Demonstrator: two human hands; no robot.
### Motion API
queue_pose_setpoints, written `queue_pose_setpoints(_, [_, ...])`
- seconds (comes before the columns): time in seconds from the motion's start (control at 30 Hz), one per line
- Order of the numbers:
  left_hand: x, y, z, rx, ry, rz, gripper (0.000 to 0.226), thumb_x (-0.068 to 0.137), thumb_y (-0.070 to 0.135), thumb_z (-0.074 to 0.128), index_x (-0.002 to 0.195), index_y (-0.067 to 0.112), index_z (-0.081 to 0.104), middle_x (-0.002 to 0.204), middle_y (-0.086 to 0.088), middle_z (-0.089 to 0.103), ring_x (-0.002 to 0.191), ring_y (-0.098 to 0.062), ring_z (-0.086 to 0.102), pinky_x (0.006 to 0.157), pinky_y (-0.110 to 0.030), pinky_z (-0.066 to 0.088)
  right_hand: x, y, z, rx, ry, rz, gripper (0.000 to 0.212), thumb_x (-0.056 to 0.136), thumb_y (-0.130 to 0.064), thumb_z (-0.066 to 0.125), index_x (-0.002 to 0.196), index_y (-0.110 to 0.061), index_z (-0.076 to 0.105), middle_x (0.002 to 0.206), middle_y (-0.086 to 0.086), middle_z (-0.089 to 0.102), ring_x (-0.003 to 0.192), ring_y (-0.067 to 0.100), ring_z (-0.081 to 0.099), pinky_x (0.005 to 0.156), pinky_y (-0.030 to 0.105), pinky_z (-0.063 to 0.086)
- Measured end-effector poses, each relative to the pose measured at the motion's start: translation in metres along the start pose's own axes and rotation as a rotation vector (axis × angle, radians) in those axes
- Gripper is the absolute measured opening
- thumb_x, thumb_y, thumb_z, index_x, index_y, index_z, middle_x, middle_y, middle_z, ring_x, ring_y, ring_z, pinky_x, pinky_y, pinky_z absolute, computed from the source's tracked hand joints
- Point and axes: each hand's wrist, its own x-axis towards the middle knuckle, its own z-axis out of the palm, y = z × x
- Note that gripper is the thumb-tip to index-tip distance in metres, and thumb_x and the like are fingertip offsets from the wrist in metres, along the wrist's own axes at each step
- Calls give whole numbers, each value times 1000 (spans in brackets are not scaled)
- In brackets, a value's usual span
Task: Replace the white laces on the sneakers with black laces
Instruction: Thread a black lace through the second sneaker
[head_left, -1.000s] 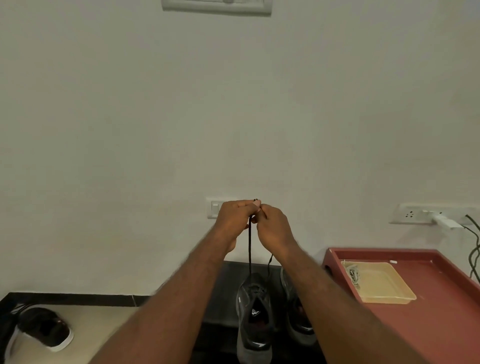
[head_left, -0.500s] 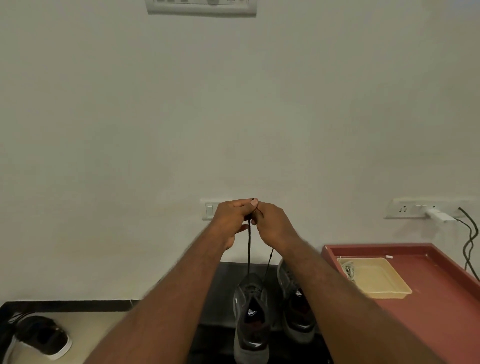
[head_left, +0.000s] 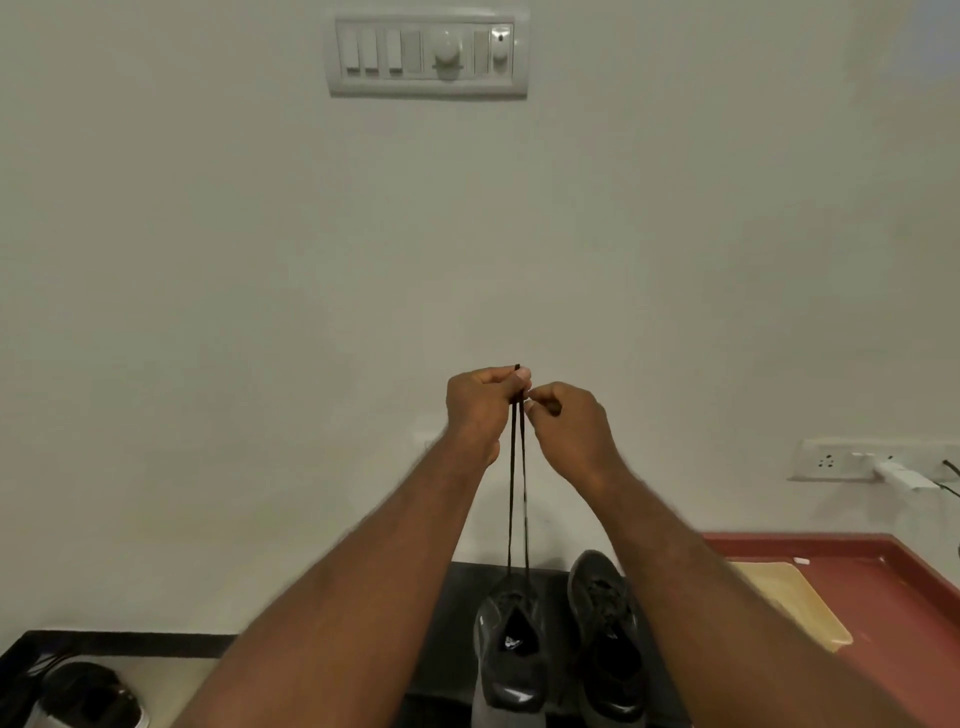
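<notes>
Two dark grey sneakers stand side by side on a black mat (head_left: 447, 649) by the wall. From the left sneaker (head_left: 511, 654) two strands of a black lace (head_left: 517, 493) run straight up, close together and taut. My left hand (head_left: 475, 405) pinches the lace at the top, with one lace tip poking out above its fingers. My right hand (head_left: 571, 426) is beside it, its fingers curled and its fingertips pinching the right strand. The right sneaker (head_left: 608, 639) has dark laces, and my right forearm covers part of it.
A red tray-like surface (head_left: 893, 587) at the right holds a pale yellow tray (head_left: 795, 597). A wall socket (head_left: 826, 460) with a white charger (head_left: 901, 475) is above it. A switch panel (head_left: 426, 54) is high on the wall. Another shoe (head_left: 88, 696) lies at bottom left.
The two lace strands have come closer together and now hang parallel. My hands stay raised and joined at the lace top. The view has tilted upward, showing the switch panel.
</notes>
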Motion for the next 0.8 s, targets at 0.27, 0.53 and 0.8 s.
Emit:
queue_pose_setpoints(0.27, [6,40,18,-14,-4,85,5,85,7,75,81,6,74,73,-6,72,65,-13,67,68,-21,56,5,-18,-14,43,8,-8,28,103,-15,52,124,-8,68,116,5,71,106,19,65,91,28,49])
queue_pose_setpoints(0.53, [7,46,19,33,18,131,9,95,11,64,96,5,71,79,-7,71,67,-13,66,66,-16,56,7,-13,-15,50,9,32,30,103,-12,49,126,-6,68,122,8,70,112,22,65,102,39,51])
queue_pose_setpoints(0.8, [-7,26,21,134,-25,166,21,92,7,68,73,15,72,77,-11,73,66,-16,67,67,-29,61,5,-3,-2,13,-72,50,29,103,-16,48,86,-5,69,80,11,69,82,30,68,86,52,55])
